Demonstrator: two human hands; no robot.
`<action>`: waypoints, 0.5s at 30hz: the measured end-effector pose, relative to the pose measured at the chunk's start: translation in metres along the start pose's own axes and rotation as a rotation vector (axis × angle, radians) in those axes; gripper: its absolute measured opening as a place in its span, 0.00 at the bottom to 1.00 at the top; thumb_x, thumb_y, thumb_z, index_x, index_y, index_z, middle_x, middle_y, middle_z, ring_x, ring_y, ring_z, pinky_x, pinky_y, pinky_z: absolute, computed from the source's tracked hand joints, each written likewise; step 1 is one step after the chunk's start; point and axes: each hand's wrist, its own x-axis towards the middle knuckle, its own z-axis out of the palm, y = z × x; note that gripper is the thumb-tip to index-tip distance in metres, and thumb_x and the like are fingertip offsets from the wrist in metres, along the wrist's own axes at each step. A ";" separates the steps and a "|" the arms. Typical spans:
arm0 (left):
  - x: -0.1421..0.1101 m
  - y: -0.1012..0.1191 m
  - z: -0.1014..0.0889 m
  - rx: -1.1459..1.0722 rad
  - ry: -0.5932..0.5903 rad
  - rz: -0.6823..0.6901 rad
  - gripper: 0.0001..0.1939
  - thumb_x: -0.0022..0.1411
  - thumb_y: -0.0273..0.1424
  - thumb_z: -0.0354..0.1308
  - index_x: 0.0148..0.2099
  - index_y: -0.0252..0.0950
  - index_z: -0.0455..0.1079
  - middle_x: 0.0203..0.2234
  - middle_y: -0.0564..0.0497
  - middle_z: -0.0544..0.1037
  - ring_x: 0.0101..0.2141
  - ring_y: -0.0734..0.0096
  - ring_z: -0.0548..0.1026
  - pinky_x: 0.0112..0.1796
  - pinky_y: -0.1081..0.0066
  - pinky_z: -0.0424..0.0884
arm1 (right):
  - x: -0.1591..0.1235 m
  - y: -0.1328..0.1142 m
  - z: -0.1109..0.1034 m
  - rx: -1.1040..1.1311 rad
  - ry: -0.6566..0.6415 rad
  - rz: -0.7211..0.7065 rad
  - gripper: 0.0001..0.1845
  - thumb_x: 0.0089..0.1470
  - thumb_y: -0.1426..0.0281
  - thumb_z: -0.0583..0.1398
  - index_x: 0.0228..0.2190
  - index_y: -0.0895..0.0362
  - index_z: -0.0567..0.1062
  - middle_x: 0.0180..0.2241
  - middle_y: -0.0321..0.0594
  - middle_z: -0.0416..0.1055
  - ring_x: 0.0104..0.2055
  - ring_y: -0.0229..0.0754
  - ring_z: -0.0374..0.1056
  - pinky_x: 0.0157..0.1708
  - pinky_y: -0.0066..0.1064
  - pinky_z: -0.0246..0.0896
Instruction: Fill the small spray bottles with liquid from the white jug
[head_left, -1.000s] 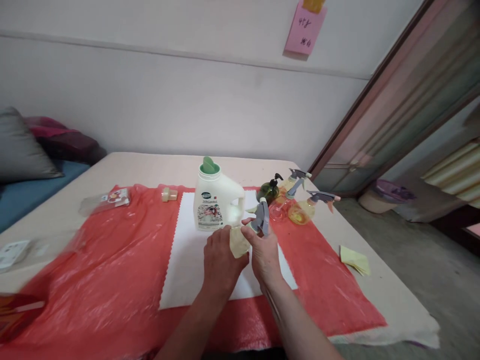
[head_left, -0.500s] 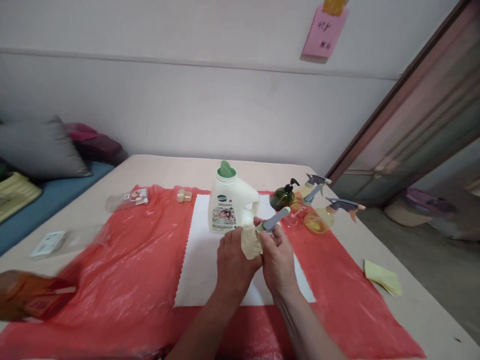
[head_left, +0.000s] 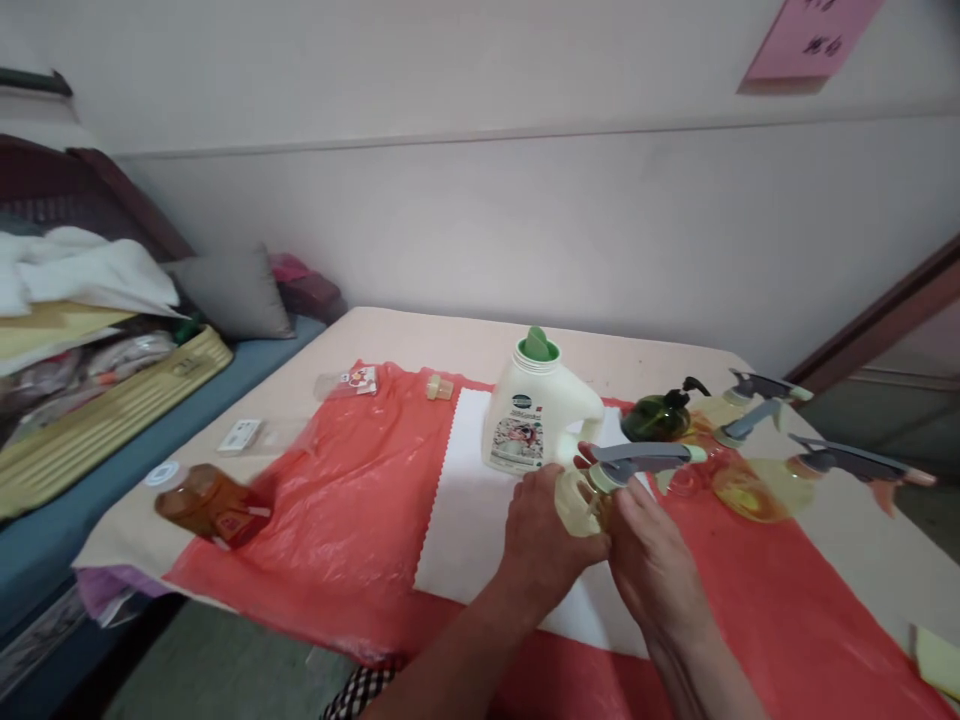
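Note:
Both of my hands are closed round a small pale-yellow spray bottle (head_left: 573,503) with a grey trigger head, held above a white cloth. My left hand (head_left: 541,532) wraps the body from the left. On the other side, my right hand (head_left: 651,540) grips it just below the trigger head, its fingers partly hidden behind. Just beyond stands a cream detergent jug (head_left: 514,400), its mouth uncapped and showing a green spout. To the right are a dark green pump bottle (head_left: 654,418) and several more spray bottles, one with yellow liquid (head_left: 763,490).
Red plastic sheeting (head_left: 352,490) covers much of the table, under the white cloth (head_left: 465,500). At left lies a bottle of amber liquid (head_left: 202,503). A beige cap (head_left: 439,388) and clear packaging (head_left: 345,383) lie further back. A yellow pad (head_left: 937,660) sits at far right.
My view has swung left, so the table items appear further right. The spray bottle has turned in my hands; its trigger head now lies nearly level and points right.

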 end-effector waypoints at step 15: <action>-0.007 -0.001 -0.012 -0.113 0.101 0.093 0.37 0.43 0.34 0.71 0.56 0.40 0.64 0.51 0.44 0.74 0.53 0.54 0.71 0.55 0.57 0.67 | -0.009 0.001 0.007 -0.067 -0.082 -0.105 0.26 0.54 0.59 0.65 0.54 0.49 0.74 0.57 0.44 0.70 0.61 0.50 0.64 0.61 0.47 0.60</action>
